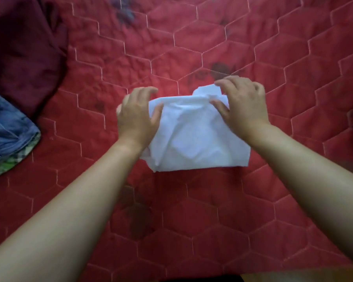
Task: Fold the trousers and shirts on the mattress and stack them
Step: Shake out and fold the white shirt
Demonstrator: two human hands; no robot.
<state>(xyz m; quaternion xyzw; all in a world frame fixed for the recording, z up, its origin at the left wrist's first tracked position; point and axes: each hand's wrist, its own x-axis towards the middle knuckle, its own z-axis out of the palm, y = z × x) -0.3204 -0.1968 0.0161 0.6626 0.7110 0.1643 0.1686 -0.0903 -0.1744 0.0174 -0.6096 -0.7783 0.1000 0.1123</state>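
Observation:
A white shirt, folded into a small wrinkled packet, lies in the middle of the red quilted mattress. My left hand grips its left edge with the thumb on top of the cloth. My right hand holds the far right corner, thumb pressed on the fold and fingers curled over the collar end. At the left edge sits a stack of folded clothes, with blue jeans on top of a green checked garment.
A dark maroon cloth lies bunched at the far left of the mattress. Dark stains mark the quilt beyond the shirt and in front of it. A sliver of another object shows at the right edge.

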